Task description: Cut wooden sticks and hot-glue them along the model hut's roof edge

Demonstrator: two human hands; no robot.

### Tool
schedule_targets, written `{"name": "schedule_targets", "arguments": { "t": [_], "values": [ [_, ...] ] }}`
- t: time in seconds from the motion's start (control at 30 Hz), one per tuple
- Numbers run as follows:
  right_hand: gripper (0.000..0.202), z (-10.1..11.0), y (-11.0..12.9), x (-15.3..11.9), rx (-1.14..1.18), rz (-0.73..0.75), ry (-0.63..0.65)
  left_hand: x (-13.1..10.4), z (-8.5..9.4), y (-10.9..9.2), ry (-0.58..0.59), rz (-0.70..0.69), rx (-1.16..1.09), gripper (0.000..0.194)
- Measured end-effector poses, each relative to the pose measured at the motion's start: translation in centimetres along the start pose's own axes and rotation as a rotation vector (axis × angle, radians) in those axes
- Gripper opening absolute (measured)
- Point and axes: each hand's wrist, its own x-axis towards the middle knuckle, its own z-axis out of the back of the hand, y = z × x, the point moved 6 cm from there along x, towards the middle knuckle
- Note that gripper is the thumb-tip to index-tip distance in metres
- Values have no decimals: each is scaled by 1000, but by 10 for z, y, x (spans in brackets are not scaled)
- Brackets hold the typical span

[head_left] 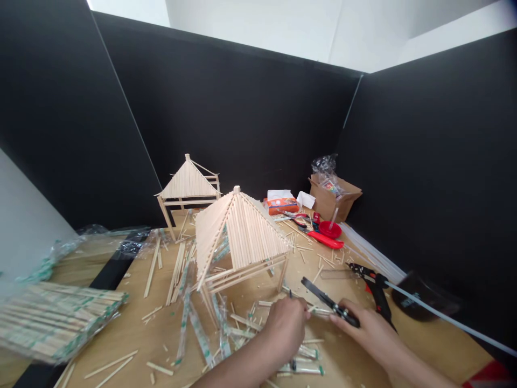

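My left hand [286,323] is closed in front of the nearer stick house. Its fingers pinch a thin wooden stick [321,311] that runs across to my right hand, and a small dark tip [290,293] pokes up above the knuckles. My right hand [365,328] grips a long black hand tool [323,295], whose exact kind I cannot make out; its fingertips are at the stick's right end. The nearer stick house [254,231] has a pitched roof of wooden sticks on thin legs, with a gap in the roof. Wrapped chopsticks [309,366] lie under my hands.
A second stick house [188,183] stands behind, left. A bundle of wrapped chopsticks [56,320] lies at left. Right of my hands are a black glue gun [374,285] and clear glue sticks [374,250]. Farther back are red-handled tools [326,240], a tissue pack [283,205] and a cardboard box [333,202].
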Motion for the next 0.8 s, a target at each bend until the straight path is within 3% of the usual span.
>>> {"name": "schedule_targets", "arguments": {
  "t": [0.13,0.23,0.33,0.43,0.57,0.67,0.8],
  "values": [
    [36,6,1,16,-69,37,-154,-28,33,-28,-91,-95,120,13],
    [48,0,-2,27,-153,14,-293,-61,62,-44,-161,-194,166,13],
    [56,-11,-1,34,-203,-19,-411,-107,105,-54,-429,-440,233,20],
    [62,-14,13,35,-208,-7,-479,-147,150,-43,-745,-455,375,27],
    [46,9,66,21,-39,105,-528,-170,180,-29,-922,-429,677,34],
    [30,26,132,4,317,280,-359,-168,182,-28,-910,-449,793,35],
    [23,43,209,-18,563,431,-297,-166,177,-39,-932,-476,795,37]
  ]
}}
